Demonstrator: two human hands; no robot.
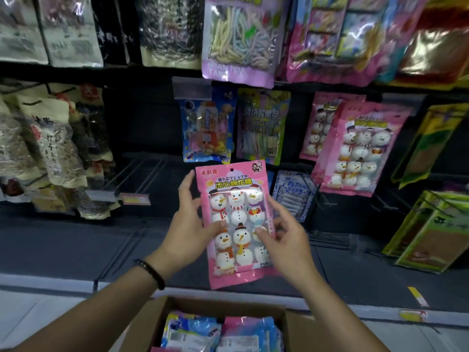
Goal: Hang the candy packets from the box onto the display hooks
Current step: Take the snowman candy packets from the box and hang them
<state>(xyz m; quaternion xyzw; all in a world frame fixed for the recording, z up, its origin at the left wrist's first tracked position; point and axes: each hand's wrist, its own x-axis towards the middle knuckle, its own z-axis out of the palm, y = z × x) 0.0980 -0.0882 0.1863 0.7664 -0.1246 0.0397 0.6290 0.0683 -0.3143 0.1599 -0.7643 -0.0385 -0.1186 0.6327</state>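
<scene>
A pink packet of snowman marshmallows [234, 194] is held upright in front of the display, its hang hole at the top. My left hand [189, 229] grips its left edge, thumb on the front. My right hand [281, 237] pinches its right side, thumb on the front. Below, an open cardboard box [291, 323] holds several more blue and pink packets [220, 334]. Matching pink snowman packets [360, 148] hang on hooks at the right. Bare wire hooks [142, 171] stick out to the left of the held packet.
Blue and yellow candy packets [206, 130] hang just behind the held packet. Brown snack bags [50, 148] fill the left side and green packets [431, 235] the right. A blue-white packet [291, 194] hangs low behind my right hand. More bags hang on the upper row.
</scene>
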